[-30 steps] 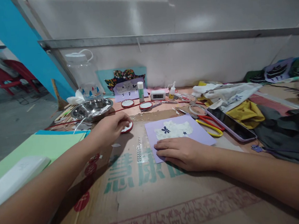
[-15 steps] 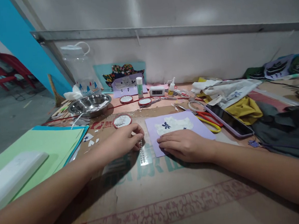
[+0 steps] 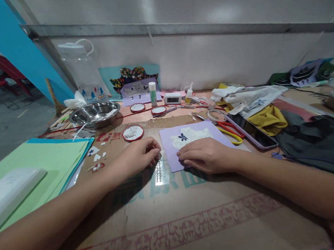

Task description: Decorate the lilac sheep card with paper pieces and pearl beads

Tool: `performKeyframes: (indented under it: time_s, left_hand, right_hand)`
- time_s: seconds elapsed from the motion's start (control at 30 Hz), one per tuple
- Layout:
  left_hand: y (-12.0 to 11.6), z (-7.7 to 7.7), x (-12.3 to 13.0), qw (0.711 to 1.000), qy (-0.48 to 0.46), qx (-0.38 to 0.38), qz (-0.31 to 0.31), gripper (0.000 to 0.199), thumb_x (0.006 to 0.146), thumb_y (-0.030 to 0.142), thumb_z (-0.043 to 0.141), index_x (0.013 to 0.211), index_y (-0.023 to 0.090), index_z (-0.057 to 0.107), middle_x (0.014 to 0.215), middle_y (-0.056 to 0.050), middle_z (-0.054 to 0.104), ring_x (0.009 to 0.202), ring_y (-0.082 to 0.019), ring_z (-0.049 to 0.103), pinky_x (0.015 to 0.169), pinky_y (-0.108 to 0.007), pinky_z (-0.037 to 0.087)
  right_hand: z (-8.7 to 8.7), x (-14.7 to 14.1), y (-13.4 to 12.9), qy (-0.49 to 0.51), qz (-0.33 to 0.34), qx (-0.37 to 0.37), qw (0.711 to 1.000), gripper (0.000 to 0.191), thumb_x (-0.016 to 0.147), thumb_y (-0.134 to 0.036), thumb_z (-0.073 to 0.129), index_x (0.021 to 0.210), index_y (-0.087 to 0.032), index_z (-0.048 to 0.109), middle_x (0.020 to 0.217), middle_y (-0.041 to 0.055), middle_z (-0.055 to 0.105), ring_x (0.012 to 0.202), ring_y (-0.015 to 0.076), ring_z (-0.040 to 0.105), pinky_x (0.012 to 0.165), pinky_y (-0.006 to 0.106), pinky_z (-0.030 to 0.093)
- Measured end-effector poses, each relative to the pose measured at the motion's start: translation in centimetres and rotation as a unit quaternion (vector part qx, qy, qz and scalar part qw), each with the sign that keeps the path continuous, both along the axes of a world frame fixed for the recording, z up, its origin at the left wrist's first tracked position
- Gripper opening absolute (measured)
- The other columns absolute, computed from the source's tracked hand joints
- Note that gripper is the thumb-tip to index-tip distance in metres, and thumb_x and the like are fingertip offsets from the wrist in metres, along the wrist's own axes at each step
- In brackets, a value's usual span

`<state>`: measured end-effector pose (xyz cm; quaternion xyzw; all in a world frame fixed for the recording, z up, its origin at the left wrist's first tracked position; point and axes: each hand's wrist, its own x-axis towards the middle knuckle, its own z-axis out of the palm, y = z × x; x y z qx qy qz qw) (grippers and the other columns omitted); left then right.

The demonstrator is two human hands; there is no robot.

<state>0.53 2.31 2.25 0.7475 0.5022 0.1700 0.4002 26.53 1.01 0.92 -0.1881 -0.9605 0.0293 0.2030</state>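
My left hand (image 3: pixel 143 152) is closed, its thumb and fingers pinched at the upper end of a clear strip of stick-on gems (image 3: pixel 160 175). The rows of small shiny gems run down the strip toward me. Beside it lies a sheet of purple paper (image 3: pixel 169 155) bearing a white fabric shape (image 3: pixel 195 134) with a dark blue flower (image 3: pixel 182 136) on it. Over the near part of that sheet rests my right hand (image 3: pixel 202 155), palm down, fingers stretched out. Its palm hides part of the white shape.
Beyond my left hand is a round red-rimmed dish of beads (image 3: pixel 133 133). A metal bowl (image 3: pixel 95 114), a glue stick (image 3: pixel 153 94) and a small clock (image 3: pixel 172 98) stand farther back. Pliers (image 3: pixel 228 133) and a phone (image 3: pixel 251 131) lie right; green paper (image 3: pixel 53 155) lies left.
The view has shifted slightly, so things sit a little farther left and higher. My left hand stays at the gem strip, and my right hand remains on the purple paper.
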Motion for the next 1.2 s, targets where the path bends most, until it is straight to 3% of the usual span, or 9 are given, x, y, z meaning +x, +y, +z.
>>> performKeyframes:
  time_s: [0.1, 0.27, 0.5, 0.77, 1.03, 1.2]
  left_hand:
    - [-0.6, -0.1, 0.5, 0.993, -0.069, -0.095, 0.013, 0.014, 0.087, 0.032, 0.053, 0.084, 0.019, 0.058, 0.072, -0.001, 0.067, 0.057, -0.015, 0.063, 0.056, -0.027, 0.051]
    - [-1.6, 0.0, 0.8, 0.99, -0.136, -0.004, 0.029, 0.021, 0.082, 0.039, 0.065, 0.089, 0.021, 0.072, 0.087, -0.004, 0.074, 0.08, -0.02, 0.068, 0.074, -0.033, 0.054]
    - [-2.5, -0.2, 1.6, 0.97, -0.226, -0.073, 0.05, 0.022, 0.078, 0.043, 0.072, 0.088, 0.024, 0.074, 0.091, -0.004, 0.076, 0.084, -0.022, 0.07, 0.075, -0.034, 0.056]
    - [-2.0, -0.9, 1.6, 0.967, -0.231, -0.08, 0.077, 0.028, 0.075, 0.048, 0.075, 0.089, 0.024, 0.074, 0.091, -0.004, 0.076, 0.081, -0.022, 0.069, 0.074, -0.035, 0.057]
    - [-2.3, -0.8, 1.7, 0.966, -0.227, -0.086, 0.084, 0.023, 0.075, 0.045, 0.075, 0.087, 0.025, 0.078, 0.086, -0.004, 0.077, 0.077, -0.022, 0.068, 0.071, -0.034, 0.056]
    - [-2.7, -0.3, 2.0, 0.976, -0.192, -0.048, 0.091, 0.027, 0.076, 0.047, 0.071, 0.089, 0.024, 0.077, 0.086, -0.005, 0.077, 0.077, -0.023, 0.069, 0.068, -0.035, 0.056]
  right_hand:
    - [0.1, 0.1, 0.0, -0.008, -0.04, -0.001, 0.999, 0.024, 0.101, -0.025, 0.049, 0.099, -0.015, 0.072, 0.09, 0.0093, 0.078, 0.082, 0.0196, 0.074, 0.072, 0.031, 0.058]
    - [0.7, -1.1, -1.4, 0.053, -0.083, -0.043, 0.994, 0.02, 0.1, -0.027, 0.052, 0.103, -0.017, 0.07, 0.094, 0.0083, 0.077, 0.083, 0.0187, 0.072, 0.075, 0.03, 0.055]
    - [1.8, -3.0, -1.8, 0.145, -0.119, -0.139, 0.972, 0.007, 0.095, -0.022, 0.06, 0.099, -0.02, 0.066, 0.092, 0.0039, 0.075, 0.081, 0.017, 0.071, 0.074, 0.028, 0.055]
    - [-0.5, -3.5, -0.7, 0.306, -0.142, -0.226, 0.914, 0.014, 0.094, -0.027, 0.063, 0.106, -0.021, 0.062, 0.1, 0.0034, 0.073, 0.087, 0.0148, 0.073, 0.079, 0.026, 0.06]
    - [-0.2, -3.4, -0.7, 0.278, -0.152, -0.182, 0.931, 0.007, 0.092, -0.026, 0.066, 0.092, -0.021, 0.072, 0.087, 0.0013, 0.076, 0.078, 0.0141, 0.072, 0.075, 0.024, 0.058]
    - [-0.2, -3.9, -0.9, 0.294, -0.172, -0.229, 0.912, 0.007, 0.089, -0.021, 0.062, 0.09, -0.02, 0.069, 0.084, 0.0013, 0.076, 0.076, 0.0138, 0.073, 0.069, 0.023, 0.059]
